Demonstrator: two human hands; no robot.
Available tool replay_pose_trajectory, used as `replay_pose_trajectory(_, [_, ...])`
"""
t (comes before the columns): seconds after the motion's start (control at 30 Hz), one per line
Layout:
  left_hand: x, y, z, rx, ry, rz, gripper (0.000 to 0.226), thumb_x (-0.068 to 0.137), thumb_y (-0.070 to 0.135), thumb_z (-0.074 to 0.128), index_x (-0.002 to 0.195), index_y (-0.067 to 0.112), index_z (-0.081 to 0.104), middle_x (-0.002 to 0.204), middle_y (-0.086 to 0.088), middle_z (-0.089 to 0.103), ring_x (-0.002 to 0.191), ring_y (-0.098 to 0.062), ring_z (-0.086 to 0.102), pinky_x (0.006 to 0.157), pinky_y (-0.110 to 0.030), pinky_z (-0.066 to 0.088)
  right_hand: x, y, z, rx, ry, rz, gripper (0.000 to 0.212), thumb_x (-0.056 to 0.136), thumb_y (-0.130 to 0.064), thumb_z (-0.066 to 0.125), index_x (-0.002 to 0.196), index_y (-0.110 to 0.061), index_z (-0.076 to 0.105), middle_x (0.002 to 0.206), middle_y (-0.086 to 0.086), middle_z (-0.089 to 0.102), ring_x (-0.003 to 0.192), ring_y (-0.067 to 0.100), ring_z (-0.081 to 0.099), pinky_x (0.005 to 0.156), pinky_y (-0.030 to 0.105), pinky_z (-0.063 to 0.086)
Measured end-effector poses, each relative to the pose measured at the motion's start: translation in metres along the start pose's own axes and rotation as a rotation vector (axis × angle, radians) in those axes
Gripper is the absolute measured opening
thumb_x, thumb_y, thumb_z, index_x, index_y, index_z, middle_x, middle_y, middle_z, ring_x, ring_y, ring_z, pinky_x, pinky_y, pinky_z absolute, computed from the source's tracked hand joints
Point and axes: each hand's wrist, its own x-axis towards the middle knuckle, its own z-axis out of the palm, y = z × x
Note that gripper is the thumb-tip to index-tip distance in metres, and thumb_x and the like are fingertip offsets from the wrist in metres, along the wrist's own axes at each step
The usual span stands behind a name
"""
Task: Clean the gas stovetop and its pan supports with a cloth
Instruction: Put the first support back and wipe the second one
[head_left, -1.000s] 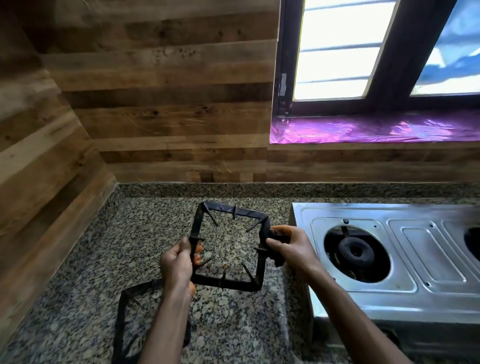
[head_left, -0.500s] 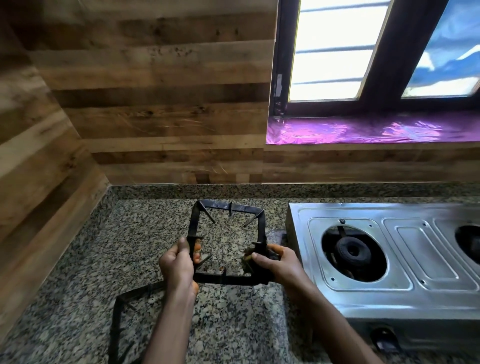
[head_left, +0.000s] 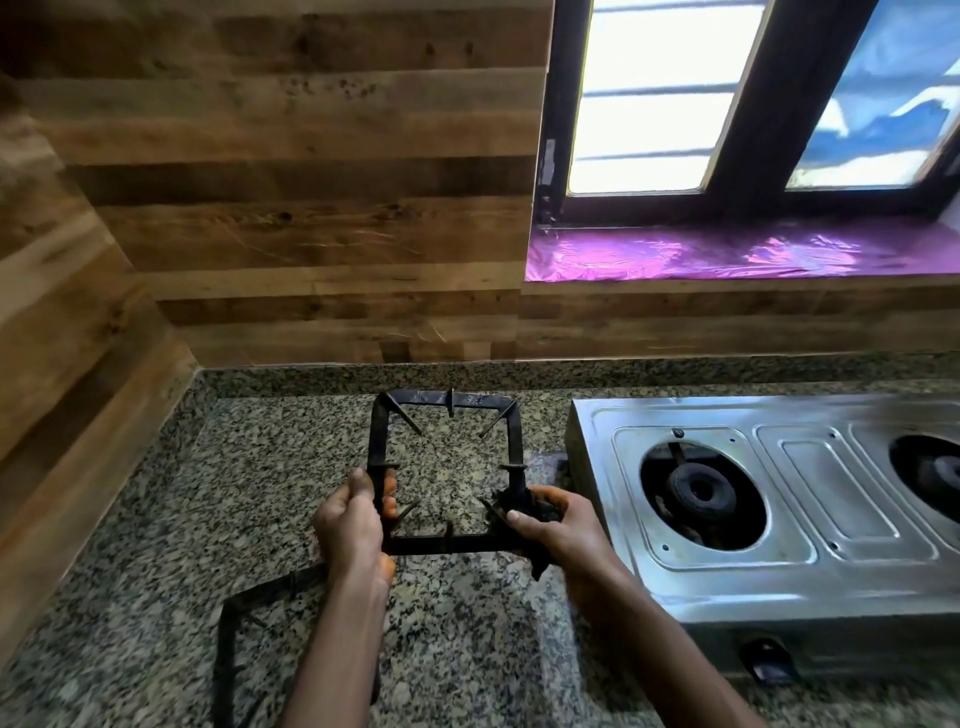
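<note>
My left hand (head_left: 349, 525) grips the black square iron pan support (head_left: 445, 467), raised over the granite counter; my right hand (head_left: 558, 527) pinches the dark cloth (head_left: 540, 512) around its corner. I should rub firmly along each bar.

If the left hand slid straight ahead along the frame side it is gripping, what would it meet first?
Probably the small inward prong just beyond the left hand on that side of the pan support; past it, the side runs to the far corner. Depth is uncertain.
</note>
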Motion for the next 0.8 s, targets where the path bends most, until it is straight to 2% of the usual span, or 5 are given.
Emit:
replay_pose_trajectory(0.13, [-0.004, 0.001, 0.008, -0.009, -0.018, -0.012, 0.024, 0.100, 0.023, 0.053, 0.092, 0.006, 0.068, 0.078, -0.006, 0.070, 0.057, -0.011, 0.055, 0.051, -0.022, 0.046, -0.013, -0.012, -0.014, -0.139, 0.036, -0.091, 0.035, 0.082, 0.009, 0.071, 0.106, -0.017, 0.074, 0.099, 0.002, 0.077, 0.096, 0.021, 0.073, 0.078, 0.031, 0.061])
replay_pose_trajectory(0.27, [-0.009, -0.002, 0.024, -0.003, -0.081, -0.068, 0.024, 0.101, 0.021, 0.052, 0.088, 0.006, 0.068, 0.078, -0.006, 0.069, 0.056, -0.011, 0.055, 0.048, -0.020, 0.045, -0.034, -0.024, -0.052, -0.345, 0.278, -0.238, 0.046, 0.081, 0.005, 0.070, 0.117, -0.023, 0.072, 0.104, -0.009, 0.076, 0.099, 0.003, 0.070, 0.090, 0.029, 0.058])
replay_pose_trajectory(0.4, [-0.024, -0.011, 0.058, 0.006, -0.201, -0.137, 0.027, 0.103, 0.019, 0.049, 0.087, 0.005, 0.066, 0.075, -0.005, 0.066, 0.046, -0.007, 0.050, 0.040, -0.017, 0.041, -0.071, -0.041, -0.091, -0.264, 0.307, -0.290, 0.046, 0.088, -0.004, 0.071, 0.123, -0.033, 0.068, 0.111, -0.007, 0.074, 0.095, 0.012, 0.073, 0.067, 0.027, 0.058])
replay_pose_trajectory(0.57, [-0.076, -0.031, 0.113, 0.002, -0.380, -0.204, 0.031, 0.103, 0.021, 0.047, 0.083, 0.005, 0.065, 0.064, -0.001, 0.064, 0.045, -0.008, 0.047, 0.042, -0.019, 0.041, -0.108, -0.038, -0.130, -0.620, 0.449, -0.381, 0.038, 0.078, -0.030, 0.085, 0.113, -0.038, 0.072, 0.103, -0.018, 0.073, 0.098, 0.001, 0.069, 0.082, 0.029, 0.056])
replay_pose_trajectory(0.8, [-0.169, -0.077, 0.186, 0.078, -0.582, -0.175, 0.030, 0.104, 0.018, 0.046, 0.084, 0.003, 0.064, 0.069, -0.008, 0.060, 0.042, -0.009, 0.044, 0.040, -0.017, 0.039, -0.151, -0.018, -0.214, -0.959, 0.685, -0.290, 0.025, 0.082, -0.029, 0.078, 0.104, -0.037, 0.072, 0.097, -0.015, 0.070, 0.085, 0.009, 0.069, 0.073, 0.029, 0.057])
